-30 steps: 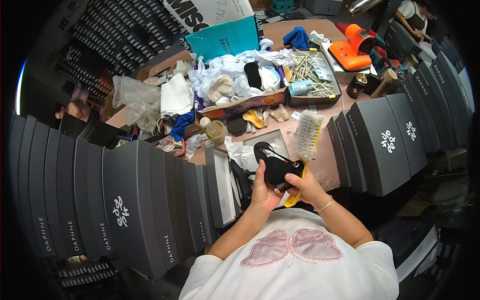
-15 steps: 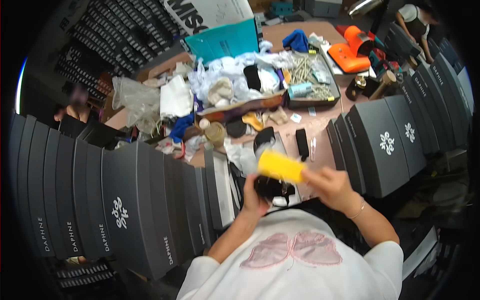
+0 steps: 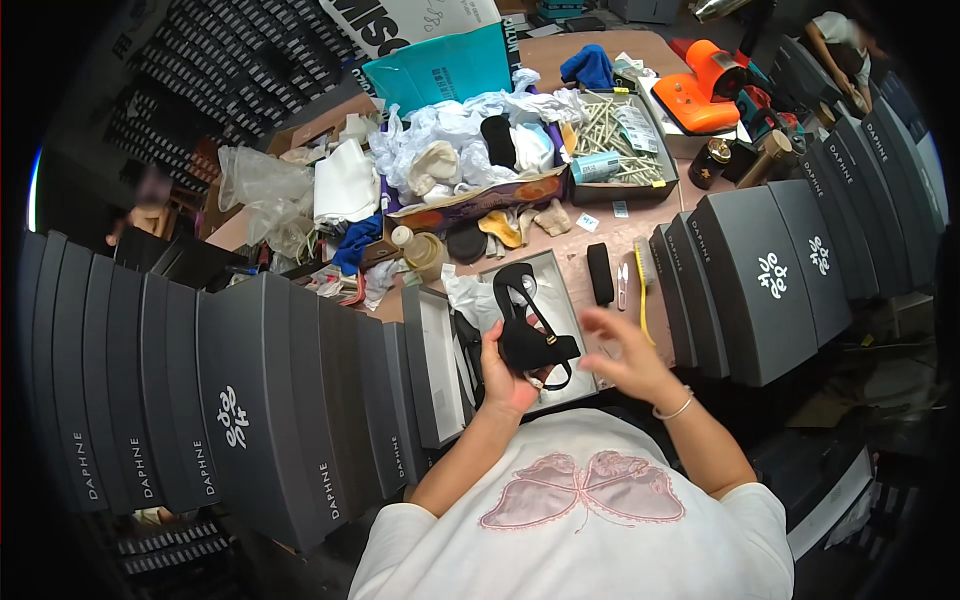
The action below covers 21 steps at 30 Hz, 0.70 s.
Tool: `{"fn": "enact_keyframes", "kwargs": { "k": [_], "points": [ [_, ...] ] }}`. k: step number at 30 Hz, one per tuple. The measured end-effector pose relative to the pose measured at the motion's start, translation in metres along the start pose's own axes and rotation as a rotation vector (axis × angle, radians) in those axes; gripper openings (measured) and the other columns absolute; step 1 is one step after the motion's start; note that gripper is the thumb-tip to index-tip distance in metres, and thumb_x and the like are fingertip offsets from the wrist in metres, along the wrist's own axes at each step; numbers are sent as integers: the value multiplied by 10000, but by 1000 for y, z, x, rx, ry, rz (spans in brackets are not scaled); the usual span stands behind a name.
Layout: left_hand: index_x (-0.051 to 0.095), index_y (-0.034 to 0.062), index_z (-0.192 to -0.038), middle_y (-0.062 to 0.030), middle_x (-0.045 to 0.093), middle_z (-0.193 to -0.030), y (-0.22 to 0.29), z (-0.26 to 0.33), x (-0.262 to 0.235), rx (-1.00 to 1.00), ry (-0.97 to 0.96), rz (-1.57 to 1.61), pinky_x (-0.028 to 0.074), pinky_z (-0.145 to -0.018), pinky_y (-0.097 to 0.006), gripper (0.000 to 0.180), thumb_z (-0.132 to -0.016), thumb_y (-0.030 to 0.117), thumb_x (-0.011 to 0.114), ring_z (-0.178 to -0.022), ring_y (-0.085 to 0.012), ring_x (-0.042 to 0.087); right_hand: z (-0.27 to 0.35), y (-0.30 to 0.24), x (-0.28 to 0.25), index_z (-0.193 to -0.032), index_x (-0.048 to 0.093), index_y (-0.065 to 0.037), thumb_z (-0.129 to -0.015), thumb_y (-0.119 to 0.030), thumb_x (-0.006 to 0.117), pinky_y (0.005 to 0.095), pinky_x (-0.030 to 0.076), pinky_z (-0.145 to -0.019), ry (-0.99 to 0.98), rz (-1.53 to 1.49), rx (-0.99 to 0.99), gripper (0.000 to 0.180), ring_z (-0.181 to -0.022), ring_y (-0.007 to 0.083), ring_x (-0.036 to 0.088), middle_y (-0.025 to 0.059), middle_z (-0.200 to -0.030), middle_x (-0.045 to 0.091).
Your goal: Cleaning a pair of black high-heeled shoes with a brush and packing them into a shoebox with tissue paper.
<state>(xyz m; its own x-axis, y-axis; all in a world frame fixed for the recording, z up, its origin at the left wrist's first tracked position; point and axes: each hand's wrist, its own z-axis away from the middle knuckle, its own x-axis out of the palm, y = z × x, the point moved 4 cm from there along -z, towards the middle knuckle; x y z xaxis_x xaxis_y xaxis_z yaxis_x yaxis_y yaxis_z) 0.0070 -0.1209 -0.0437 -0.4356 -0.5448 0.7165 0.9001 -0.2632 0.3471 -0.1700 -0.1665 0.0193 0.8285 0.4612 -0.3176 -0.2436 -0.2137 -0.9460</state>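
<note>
A black strappy shoe (image 3: 526, 340) with a small gold-coloured buckle is held up in my left hand (image 3: 503, 376), its fingers wrapped round the near end. My right hand (image 3: 632, 362) is just to the right of the shoe, apart from it, with the fingers spread, slightly blurred and empty. Below the shoe lies an open pale grey box part (image 3: 562, 300). White tissue paper (image 3: 474, 297) is at its left side. Left of it stands another open box (image 3: 430, 365) with something black at its inner edge. A brush with a yellow handle (image 3: 643, 312) lies on the table beyond my right hand.
Dark grey shoe boxes are stacked on the left (image 3: 270, 400) and the right (image 3: 745, 290). A black block (image 3: 599, 274) lies behind my right hand. Farther back are a carton of crumpled paper (image 3: 470, 205), a tray of sticks (image 3: 620, 185) and an orange device (image 3: 697, 103).
My right hand has let go of the yellow thing; a yellow-handled brush now lies on the table at right. The shoe in my left hand is turned upright and shows more clearly.
</note>
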Motion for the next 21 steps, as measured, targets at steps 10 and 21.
{"fn": "enact_keyframes", "kwargs": {
  "k": [10, 21],
  "points": [
    [576, 25, -1192, -121, 578, -1182, 10, 32, -83, 462, 38, -1312, 412, -920, -348, 534, -876, 450, 643, -1029, -233, 563, 5, -11, 23, -983, 546, 18, -809, -123, 743, 289, 487, -679, -75, -28, 26, 298, -763, 167, 605, 131, -909, 625],
    [636, 21, -1047, -75, 646, -938, -2, 63, -42, 555, -226, -739, 479, -803, -281, 190, -927, 166, 615, -884, -185, 617, 33, -17, 38, -991, 566, -1, -765, -123, 756, 302, 488, -596, -195, 34, -1, 319, -753, 205, 621, 123, -868, 614]
  ]
}}
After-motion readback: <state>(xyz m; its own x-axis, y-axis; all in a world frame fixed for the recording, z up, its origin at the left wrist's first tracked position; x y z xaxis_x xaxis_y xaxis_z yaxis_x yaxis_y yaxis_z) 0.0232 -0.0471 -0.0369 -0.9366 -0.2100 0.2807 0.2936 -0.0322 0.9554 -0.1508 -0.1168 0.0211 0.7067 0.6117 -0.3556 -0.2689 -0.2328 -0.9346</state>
